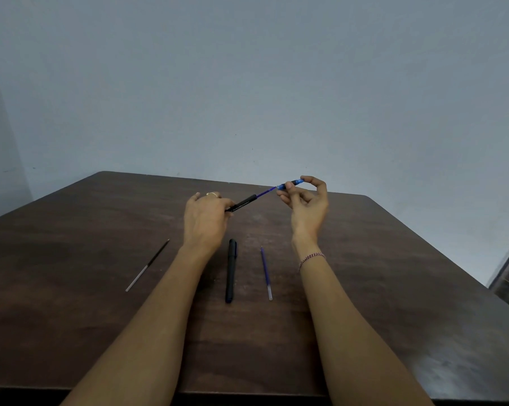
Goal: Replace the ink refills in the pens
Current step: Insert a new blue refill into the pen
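Above the far middle of the dark wooden counter [71, 303], the person holds a pen pulled apart into two pieces. The left hand [205, 221] has its grip closed round the black barrel [243, 203], which points out from the fingers towards 2 o'clock. The right hand [307, 206], at 3 o'clock from the left, pinches the blue tip piece [290, 184] between thumb and forefinger, its other fingers loosely curled. A thin blue refill [266, 191] runs between barrel and tip piece, part of it bare in the gap. All of this is lifted off the counter.

On the counter, between the two forearms, a black pen [231, 271] lies pointing towards 12 o'clock. Just at its 3 o'clock side lies a spare blue refill [266, 272], nearly parallel and not touching it. Well off at 9 o'clock from the left forearm, a black refill [148, 265] lies slanted, its tip towards 1 o'clock. A ring [212, 194] shows on the left hand, a braided band [312, 257] on the right wrist.
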`<state>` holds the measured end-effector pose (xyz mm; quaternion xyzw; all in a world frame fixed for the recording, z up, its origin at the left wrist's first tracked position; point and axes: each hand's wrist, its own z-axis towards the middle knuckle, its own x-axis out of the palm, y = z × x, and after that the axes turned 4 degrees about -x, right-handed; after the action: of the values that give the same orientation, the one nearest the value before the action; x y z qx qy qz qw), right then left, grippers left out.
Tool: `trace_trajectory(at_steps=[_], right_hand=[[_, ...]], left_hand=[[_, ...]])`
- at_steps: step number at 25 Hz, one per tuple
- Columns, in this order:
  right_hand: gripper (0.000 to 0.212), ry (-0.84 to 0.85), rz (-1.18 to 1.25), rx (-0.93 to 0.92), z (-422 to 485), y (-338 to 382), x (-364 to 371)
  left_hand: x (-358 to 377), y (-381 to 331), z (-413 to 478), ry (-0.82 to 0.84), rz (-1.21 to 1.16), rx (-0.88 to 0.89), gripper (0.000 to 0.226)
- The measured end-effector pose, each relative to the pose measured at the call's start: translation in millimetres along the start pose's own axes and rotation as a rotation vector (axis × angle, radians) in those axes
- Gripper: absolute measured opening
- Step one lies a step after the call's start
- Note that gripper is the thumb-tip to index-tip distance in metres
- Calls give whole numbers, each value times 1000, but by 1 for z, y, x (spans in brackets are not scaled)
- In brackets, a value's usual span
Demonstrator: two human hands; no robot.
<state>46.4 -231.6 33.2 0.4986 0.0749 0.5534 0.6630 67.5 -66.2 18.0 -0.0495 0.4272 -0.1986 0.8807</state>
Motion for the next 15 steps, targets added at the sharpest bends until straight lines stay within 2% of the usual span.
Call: trace_trajectory(at_steps=[8,15], right_hand=[[24,-39,9,-12,3,1,0],[25,56,-102,-34,-1,-3,3]], left_hand=[[0,-1,0,13,2,-6,27],[-4,-5,-1,27,1,-5,28]])
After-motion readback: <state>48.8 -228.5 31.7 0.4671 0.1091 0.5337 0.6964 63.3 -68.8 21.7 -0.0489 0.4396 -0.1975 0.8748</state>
